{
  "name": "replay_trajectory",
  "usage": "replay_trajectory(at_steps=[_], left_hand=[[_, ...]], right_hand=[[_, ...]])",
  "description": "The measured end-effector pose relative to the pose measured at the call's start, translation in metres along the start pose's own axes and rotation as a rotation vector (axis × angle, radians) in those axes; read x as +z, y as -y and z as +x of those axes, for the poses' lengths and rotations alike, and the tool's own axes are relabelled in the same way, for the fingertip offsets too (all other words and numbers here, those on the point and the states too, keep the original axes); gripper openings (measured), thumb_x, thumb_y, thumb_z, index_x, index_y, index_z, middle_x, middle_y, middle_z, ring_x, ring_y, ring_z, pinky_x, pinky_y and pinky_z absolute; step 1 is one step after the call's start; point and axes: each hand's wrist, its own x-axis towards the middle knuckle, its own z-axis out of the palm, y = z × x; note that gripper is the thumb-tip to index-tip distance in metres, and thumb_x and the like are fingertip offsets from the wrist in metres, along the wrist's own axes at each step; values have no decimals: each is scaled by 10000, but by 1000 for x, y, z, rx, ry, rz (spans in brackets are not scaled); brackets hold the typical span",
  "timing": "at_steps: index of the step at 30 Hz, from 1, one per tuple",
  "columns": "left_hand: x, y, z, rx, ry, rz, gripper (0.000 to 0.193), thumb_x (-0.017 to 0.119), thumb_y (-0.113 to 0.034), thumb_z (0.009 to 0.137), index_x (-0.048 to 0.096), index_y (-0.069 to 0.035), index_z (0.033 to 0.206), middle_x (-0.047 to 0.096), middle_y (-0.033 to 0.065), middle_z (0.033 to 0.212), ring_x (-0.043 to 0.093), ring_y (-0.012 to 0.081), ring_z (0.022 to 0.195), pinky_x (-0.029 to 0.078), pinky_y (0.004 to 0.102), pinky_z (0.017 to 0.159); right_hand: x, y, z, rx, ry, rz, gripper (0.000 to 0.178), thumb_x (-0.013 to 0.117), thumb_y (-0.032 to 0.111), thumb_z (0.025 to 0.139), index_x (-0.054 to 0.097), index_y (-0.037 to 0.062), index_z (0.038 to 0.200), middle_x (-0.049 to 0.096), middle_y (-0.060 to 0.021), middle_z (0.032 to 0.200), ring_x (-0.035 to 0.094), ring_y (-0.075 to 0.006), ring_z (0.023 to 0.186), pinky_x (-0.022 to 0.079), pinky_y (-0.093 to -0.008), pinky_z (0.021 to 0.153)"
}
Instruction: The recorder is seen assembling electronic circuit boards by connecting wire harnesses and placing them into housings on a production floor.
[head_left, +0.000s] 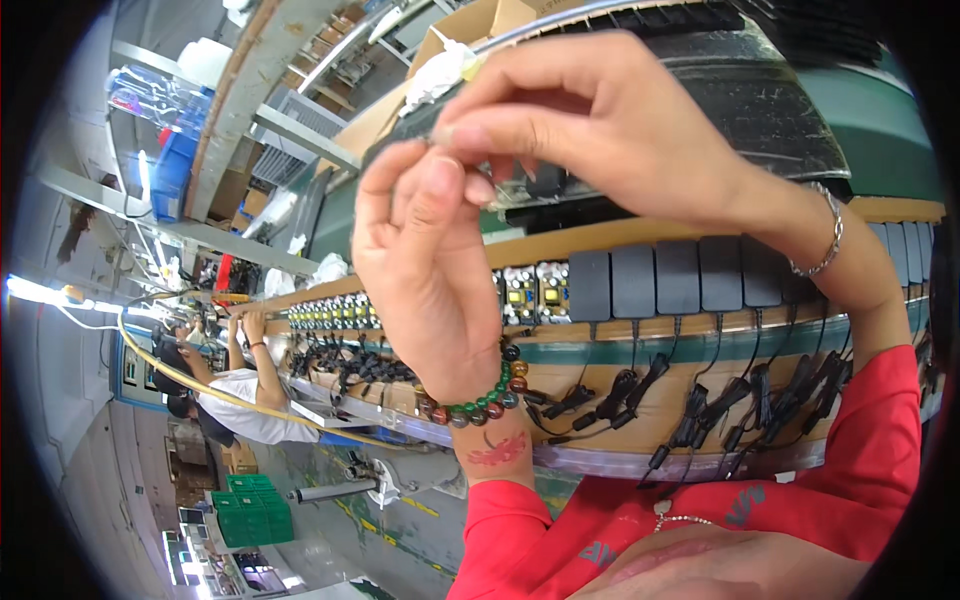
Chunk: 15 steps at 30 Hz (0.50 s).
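My left hand [425, 250], with a beaded bracelet at its wrist, is raised over the workbench with its fingers curled and closed. Against its fingertips press those of my right hand [600, 125], pinched together, a silver chain on that wrist. Whatever lies between the fingertips is too small and blurred to make out. Below the hands stands a row of black power adapters [677, 278], their bundled black cables [705, 410] hanging toward me. To their left, the row continues as bare circuit boards [520, 290] with yellow parts, partly hidden behind my left hand.
Beyond the row is a worn black mat [750, 105] on a green surface [870, 135]. Crumpled white plastic [435, 80] lies near a cardboard box [490, 20]. Farther left along the line, another person in a white shirt [255, 405] works. Green crates [250, 512] stand on the floor.
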Motion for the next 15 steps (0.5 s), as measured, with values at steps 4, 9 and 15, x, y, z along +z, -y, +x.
replay_trajectory(at_steps=[4, 9, 15], left_hand=[[2, -7, 1, -40, 60, -21, 174, 576, -34, 995, 604, 71, 1130, 656, 118, 1052, 572, 181, 926, 456, 353, 974], [-12, -5, 10, -86, 171, -143, 152, 566, -23, 985, 611, 86, 1081, 662, 135, 1092, 574, 183, 934, 448, 362, 976], [-32, -19, 4, 44, 300, 113, 173, 577, -56, 970, 634, 56, 1089, 662, 144, 1127, 597, 182, 891, 439, 332, 989]], right_hand=[[-15, 4, 3, 53, 175, 71, 197, 628, 134, 996, 691, 6, 1133, 711, -36, 962, 652, -109, 858, 521, -257, 796], [-10, 17, 5, -67, 125, -91, 135, 619, 46, 975, 701, -53, 1016, 724, -106, 912, 713, -177, 863, 563, -262, 745], [-30, -28, -23, -4, -90, -534, 224, 599, 204, 1023, 697, 33, 1129, 708, -10, 957, 642, -105, 821, 515, -252, 774]])
